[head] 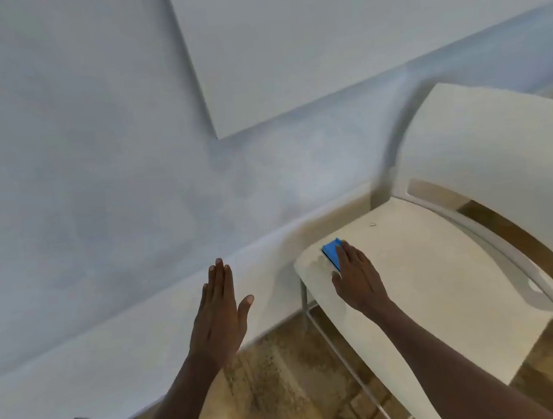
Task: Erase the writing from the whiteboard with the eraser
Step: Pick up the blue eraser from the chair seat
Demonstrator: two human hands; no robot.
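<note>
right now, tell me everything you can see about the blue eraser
The eraser is a small bright blue block with a darker layer along its left edge, which looks like a felt pad. It lies on the front left part of the white chair seat, near the seat's edge. The right hand rests over its near end, fingers covering part of it, so its full length is hidden. Whether it is gripped or only touched is unclear. The left hand is well apart.

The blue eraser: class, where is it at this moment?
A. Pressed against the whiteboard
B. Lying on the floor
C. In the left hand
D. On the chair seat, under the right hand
D: the eraser lies on the white chair seat, with the right hand on it.
</note>
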